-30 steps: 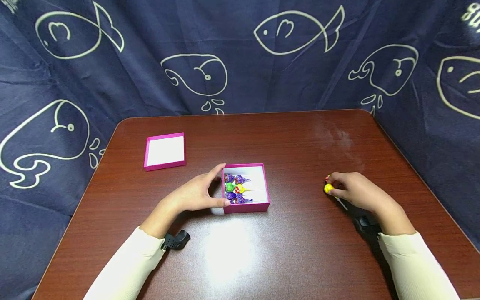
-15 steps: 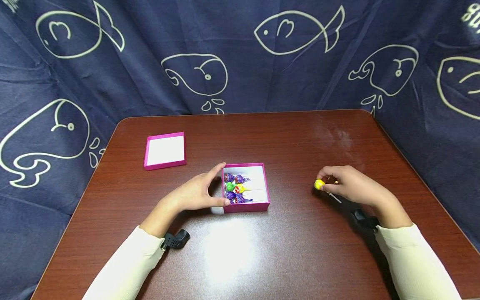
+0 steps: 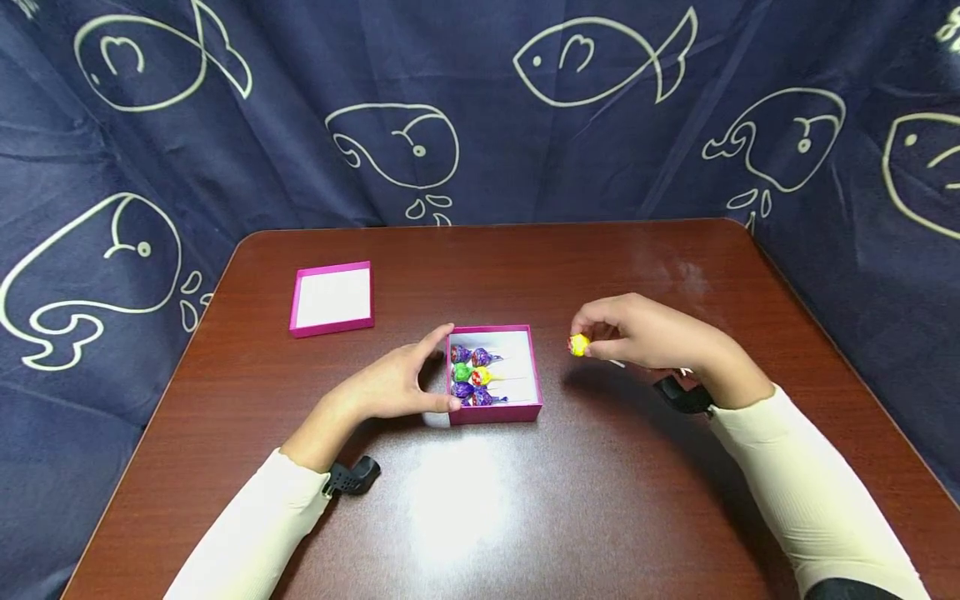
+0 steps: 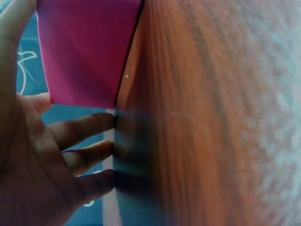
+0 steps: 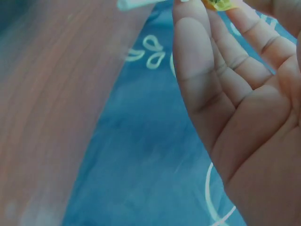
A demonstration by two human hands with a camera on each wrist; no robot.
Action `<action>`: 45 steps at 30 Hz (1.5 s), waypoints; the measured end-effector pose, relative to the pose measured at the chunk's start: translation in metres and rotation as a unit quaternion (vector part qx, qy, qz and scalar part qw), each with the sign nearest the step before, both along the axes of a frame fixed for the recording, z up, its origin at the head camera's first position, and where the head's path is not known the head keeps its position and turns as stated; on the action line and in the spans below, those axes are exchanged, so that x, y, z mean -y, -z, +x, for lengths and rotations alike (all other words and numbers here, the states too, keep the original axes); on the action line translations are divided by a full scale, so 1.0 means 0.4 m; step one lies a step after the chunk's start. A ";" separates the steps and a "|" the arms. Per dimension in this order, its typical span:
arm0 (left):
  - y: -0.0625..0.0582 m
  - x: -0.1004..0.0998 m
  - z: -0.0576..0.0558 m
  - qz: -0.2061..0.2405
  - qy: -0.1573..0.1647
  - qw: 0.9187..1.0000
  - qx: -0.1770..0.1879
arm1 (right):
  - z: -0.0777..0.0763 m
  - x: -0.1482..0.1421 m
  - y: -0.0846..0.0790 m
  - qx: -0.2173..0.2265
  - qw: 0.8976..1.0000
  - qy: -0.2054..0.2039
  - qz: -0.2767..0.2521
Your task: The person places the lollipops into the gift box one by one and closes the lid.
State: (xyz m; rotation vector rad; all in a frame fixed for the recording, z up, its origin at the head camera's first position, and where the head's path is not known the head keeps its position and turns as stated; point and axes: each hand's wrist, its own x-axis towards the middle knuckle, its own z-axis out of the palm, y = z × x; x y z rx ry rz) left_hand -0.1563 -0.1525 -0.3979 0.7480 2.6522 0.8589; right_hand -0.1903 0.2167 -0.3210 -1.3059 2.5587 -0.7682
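A pink box [image 3: 497, 415] with a white inside stands mid-table, with several lollipops in purple, green and yellow wrappers lying in its left part. My left hand [image 3: 390, 385] holds the box at its left end, thumb at the near corner and forefinger at the far one. In the left wrist view the other fingers spread down to the table beside the box's pink wall [image 4: 87, 56]. To the right of the box, above the table, my right hand [image 3: 637, 333] pinches a yellow-wrapped lollipop [image 3: 578, 344]. Its white stick [image 5: 138, 4] shows at the top of the right wrist view.
A pink lid [image 3: 333, 298], white inside up, lies at the back left of the brown table [image 3: 465, 275]. Behind the table hangs a dark blue cloth [image 3: 480, 125] with fish and whale drawings. Black wrist cameras sit under both wrists.
My right hand has lifted the yellow lollipop off the table and carried it left and away from me, closer to the box. My left hand and the box keep their place.
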 end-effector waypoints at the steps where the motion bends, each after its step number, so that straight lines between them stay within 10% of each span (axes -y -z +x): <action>1: -0.001 0.000 -0.001 -0.001 0.001 1.000 -0.001 | -0.003 0.015 -0.006 0.002 1.000 -0.010 -0.001; 18: 0.005 0.002 0.007 0.003 0.002 1.000 0.004 | -0.035 0.229 -0.068 -0.034 0.991 -0.130 0.008; 45: 0.001 0.000 0.004 0.011 0.008 1.000 -0.005 | -0.021 0.357 0.058 0.027 0.973 -0.197 0.113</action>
